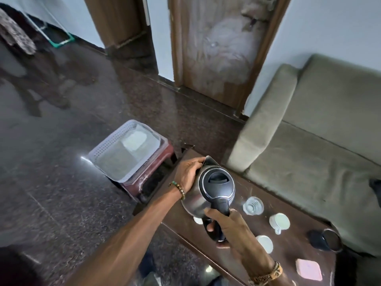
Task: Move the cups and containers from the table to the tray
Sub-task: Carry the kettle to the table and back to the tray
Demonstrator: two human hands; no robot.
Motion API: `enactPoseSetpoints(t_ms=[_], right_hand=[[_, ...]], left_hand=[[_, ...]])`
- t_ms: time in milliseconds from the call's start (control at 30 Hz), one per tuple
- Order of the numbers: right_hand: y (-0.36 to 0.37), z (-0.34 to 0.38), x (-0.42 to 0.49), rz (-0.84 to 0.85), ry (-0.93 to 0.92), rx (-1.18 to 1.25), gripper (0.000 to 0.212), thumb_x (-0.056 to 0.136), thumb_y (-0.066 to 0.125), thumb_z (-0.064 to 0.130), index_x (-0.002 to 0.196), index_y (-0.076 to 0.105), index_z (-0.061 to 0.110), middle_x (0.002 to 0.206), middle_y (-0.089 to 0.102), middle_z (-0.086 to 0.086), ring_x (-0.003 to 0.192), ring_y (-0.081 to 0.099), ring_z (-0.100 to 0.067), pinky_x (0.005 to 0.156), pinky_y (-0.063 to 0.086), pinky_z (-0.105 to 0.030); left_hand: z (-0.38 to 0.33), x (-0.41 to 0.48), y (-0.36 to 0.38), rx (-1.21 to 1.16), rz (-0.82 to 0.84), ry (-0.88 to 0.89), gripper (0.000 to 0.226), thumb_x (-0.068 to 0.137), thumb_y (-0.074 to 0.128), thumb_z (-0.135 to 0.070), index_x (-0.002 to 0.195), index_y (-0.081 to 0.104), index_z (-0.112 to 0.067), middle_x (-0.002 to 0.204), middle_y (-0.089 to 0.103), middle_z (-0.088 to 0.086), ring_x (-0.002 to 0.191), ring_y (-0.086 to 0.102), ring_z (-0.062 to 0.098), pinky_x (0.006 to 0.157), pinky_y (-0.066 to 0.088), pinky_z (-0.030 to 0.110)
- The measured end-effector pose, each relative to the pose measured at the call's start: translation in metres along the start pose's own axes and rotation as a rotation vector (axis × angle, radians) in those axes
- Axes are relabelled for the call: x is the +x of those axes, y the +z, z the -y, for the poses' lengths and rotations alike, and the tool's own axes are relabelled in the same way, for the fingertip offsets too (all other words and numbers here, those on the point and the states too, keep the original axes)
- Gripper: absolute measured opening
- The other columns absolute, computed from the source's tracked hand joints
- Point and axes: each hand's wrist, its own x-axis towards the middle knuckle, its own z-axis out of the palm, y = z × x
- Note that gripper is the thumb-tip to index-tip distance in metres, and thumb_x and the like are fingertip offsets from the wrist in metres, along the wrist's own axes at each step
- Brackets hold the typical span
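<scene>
Stainless-steel electric kettle with black lid and black handle point(214, 188): held over the far-left part of the dark brown wooden table point(288, 252). It looks lifted clear of the top, though its base is hidden.

Right hand point(228, 230): fingers wrapped round the kettle's black handle, taking the weight.

Left hand point(188, 172): palm and fairly straight fingers laid against the steel side just below the spout. It is not clasping, and probably steadies the body so the kettle does not swing or tip.

Pale lilac perforated plastic tray point(107, 147): sits on a low maroon stool point(148, 180) just left of the table's far end. Something pale lies in it, too blurred to name. The kettle's spout points roughly that way.

On the table, right of the kettle and all upright:
- clear glass tumbler point(253, 205)
- white handled cup point(279, 221), further right
- second white cup point(265, 243), nearer, beside the right wrist
- dark mug point(327, 240), near the right edge
- pink square container point(308, 269), nearest of all
- small white item point(198, 220), peeking out under the kettle, unidentifiable

Olive-green sofa point(319, 141) runs along the table's right side.

Judgement: the kettle is mid-carry toward the tray, and most of the task remains.
</scene>
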Motion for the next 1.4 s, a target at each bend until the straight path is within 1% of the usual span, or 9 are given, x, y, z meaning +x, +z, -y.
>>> enactPoseSetpoints(t_ms=[167,367,600,667,800,1067,1200,1333,1400], right_hand=[[0.066,0.023,0.013,-0.029,-0.038,-0.006,0.024,0.06,0.071,0.05,0.064,0.068,0.026,0.064,0.068,0.0,0.053,0.053,-0.011,0.055,0.044,-0.029],[0.148,0.051,0.027,-0.015,-0.058,-0.053,0.023,0.062,0.069,0.048,0.064,0.064,0.026,0.065,0.065,-0.002,0.06,0.054,-0.016,0.055,0.043,-0.031],[0.213,0.084,0.055,0.011,-0.082,-0.182,0.027,0.072,0.071,0.043,0.073,0.063,0.017,0.069,0.07,-0.005,0.063,0.058,-0.018,0.061,0.051,-0.037],[0.226,0.091,0.065,0.021,-0.08,-0.242,0.028,0.075,0.071,0.043,0.073,0.066,0.015,0.072,0.073,-0.005,0.063,0.061,-0.016,0.064,0.057,-0.039],[0.247,0.103,0.089,0.07,-0.093,-0.289,0.039,0.071,0.07,0.045,0.079,0.065,0.007,0.078,0.073,-0.011,0.063,0.059,-0.017,0.059,0.05,-0.034],[0.273,0.119,0.144,0.116,-0.191,-0.4,0.033,0.068,0.067,0.048,0.074,0.061,0.016,0.068,0.07,-0.008,0.054,0.056,-0.011,0.053,0.046,-0.033],[0.289,0.124,0.171,0.118,-0.267,-0.46,0.03,0.072,0.064,0.047,0.082,0.058,0.019,0.066,0.069,-0.006,0.051,0.056,-0.005,0.056,0.047,-0.032],[0.31,0.132,0.204,0.076,-0.24,-0.461,0.043,0.071,0.065,0.051,0.081,0.058,0.01,0.063,0.065,-0.007,0.055,0.054,-0.012,0.055,0.046,-0.033],[0.323,0.137,0.222,0.07,-0.208,-0.451,0.044,0.069,0.065,0.051,0.08,0.058,0.009,0.061,0.061,-0.004,0.055,0.052,-0.014,0.055,0.045,-0.033]], left_hand=[[0.002,0.011,-0.073,0.02,-0.044,0.024,0.044,0.077,0.048,-0.02,0.107,0.074,-0.002,0.115,0.071,0.008,0.111,0.064,0.014,0.103,0.044,0.029],[0.016,0.02,-0.16,-0.052,-0.105,-0.044,0.041,0.074,0.05,-0.022,0.104,0.076,-0.014,0.112,0.073,0.003,0.111,0.064,0.017,0.104,0.045,0.042],[0.021,0.032,-0.245,-0.122,-0.168,-0.012,0.034,0.077,0.048,-0.021,0.092,0.077,-0.032,0.107,0.074,-0.002,0.11,0.065,0.013,0.106,0.044,0.041],[0.026,0.035,-0.262,-0.15,-0.207,-0.015,0.035,0.078,0.048,-0.021,0.097,0.077,-0.023,0.107,0.074,0.0,0.11,0.065,0.014,0.106,0.045,0.042],[0.041,0.046,-0.291,-0.175,-0.335,-0.065,0.045,0.075,0.05,-0.022,0.107,0.073,-0.001,0.112,0.072,0.013,0.113,0.063,0.024,0.106,0.044,0.045],[0.066,0.072,-0.331,-0.224,-0.49,-0.098,0.04,0.079,0.05,-0.018,0.107,0.074,-0.002,0.112,0.072,0.012,0.112,0.064,0.025,0.106,0.044,0.042],[0.073,0.091,-0.352,-0.259,-0.487,-0.104,0.034,0.087,0.047,-0.006,0.104,0.076,-0.01,0.109,0.073,0.006,0.108,0.066,0.02,0.103,0.046,0.039],[0.079,0.117,-0.377,-0.27,-0.428,-0.113,0.04,0.081,0.045,-0.011,0.084,0.079,-0.032,0.095,0.076,-0.003,0.097,0.068,0.017,0.097,0.05,0.036],[0.088,0.135,-0.39,-0.283,-0.432,-0.154,0.042,0.086,0.046,-0.007,0.082,0.079,-0.032,0.095,0.077,0.0,0.096,0.069,0.02,0.097,0.052,0.04]])
